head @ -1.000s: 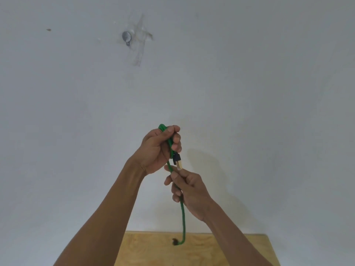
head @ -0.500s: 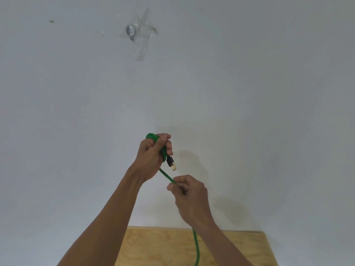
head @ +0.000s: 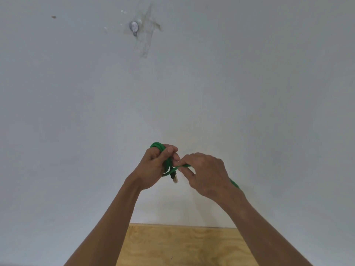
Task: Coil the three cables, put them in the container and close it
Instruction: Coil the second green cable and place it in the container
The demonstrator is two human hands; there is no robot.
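A green cable is wound in loops around my left hand, which is closed on the coil in front of the white wall. A black plug with a pale tip hangs down from that fist. My right hand pinches the cable's free strand just right of the plug, and the strand runs on behind my right wrist. The other two cables and the container are out of view.
A plywood tabletop shows at the bottom, below my forearms. A small metal hook under clear tape is fixed high on the white wall.
My right hand rose from below the plug and swung the free strand up and to the right, close to my left fist. The hanging tail over the plywood is hidden now.
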